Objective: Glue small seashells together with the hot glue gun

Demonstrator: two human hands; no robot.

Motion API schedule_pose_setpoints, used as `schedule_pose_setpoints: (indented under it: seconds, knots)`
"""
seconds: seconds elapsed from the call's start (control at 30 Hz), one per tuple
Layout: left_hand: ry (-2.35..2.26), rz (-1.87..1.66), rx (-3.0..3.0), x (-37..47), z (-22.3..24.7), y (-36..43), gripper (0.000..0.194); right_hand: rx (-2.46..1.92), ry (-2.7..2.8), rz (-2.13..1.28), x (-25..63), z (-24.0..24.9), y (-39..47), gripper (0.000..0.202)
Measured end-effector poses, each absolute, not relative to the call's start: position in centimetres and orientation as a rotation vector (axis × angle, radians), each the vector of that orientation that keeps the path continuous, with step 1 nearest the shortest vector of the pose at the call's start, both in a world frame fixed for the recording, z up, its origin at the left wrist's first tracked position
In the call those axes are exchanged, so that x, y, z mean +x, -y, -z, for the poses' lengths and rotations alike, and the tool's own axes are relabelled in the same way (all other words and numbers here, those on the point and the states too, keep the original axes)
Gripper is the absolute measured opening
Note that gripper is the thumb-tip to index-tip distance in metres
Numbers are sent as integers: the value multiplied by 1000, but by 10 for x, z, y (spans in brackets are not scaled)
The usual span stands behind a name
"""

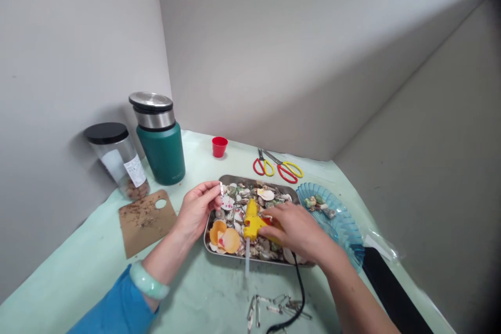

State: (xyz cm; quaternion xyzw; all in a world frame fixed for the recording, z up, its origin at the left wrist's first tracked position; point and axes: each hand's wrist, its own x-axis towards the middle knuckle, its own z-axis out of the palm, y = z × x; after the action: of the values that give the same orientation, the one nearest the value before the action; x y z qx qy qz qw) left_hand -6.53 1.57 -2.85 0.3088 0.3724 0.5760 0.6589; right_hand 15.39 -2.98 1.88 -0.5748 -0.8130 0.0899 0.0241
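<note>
A metal tray (230,258) full of mixed seashells stands in front of me. At its left edge my left hand (201,203) is closed in a pinch on a small white piece with dark spots (221,189), its kind too small to make out. My right hand (291,224) grips the handle of a yellow hot glue gun (251,219) above the shells. A clear glue stick (247,258) sticks out of the gun's rear toward me, over the tray's near rim. Orange scallop shells (230,240) lie in the tray's near left corner.
Metal pin clips (258,305) lie near me beside the gun's black cord (300,287). At right are a blue plate (348,219) with shells and a black strip (391,287). Scissors (289,171), a red cup (219,147), a green flask (161,151), a jar (117,159) and cardboard (146,224) stand around.
</note>
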Motion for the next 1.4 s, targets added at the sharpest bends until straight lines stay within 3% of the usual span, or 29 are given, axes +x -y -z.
schedule_pose_setpoints:
  seconds: [0.13,0.43,0.97,1.4]
  knots:
    - [-824,-1306,709,-65,30,-16,24,-1743,2474,-132,122,-31,-6,30]
    - [-831,-1326,737,-63,27,-13,27,-1711,2559,-260,72,-7,-59,20]
    - [-887,-1317,1101,-50,-4,9,16,-1194,1860,-807,118,-15,20,32]
    - [-1063,-1226,1305,-23,-50,5,12,-1218,1819,-592,137,-38,27,26]
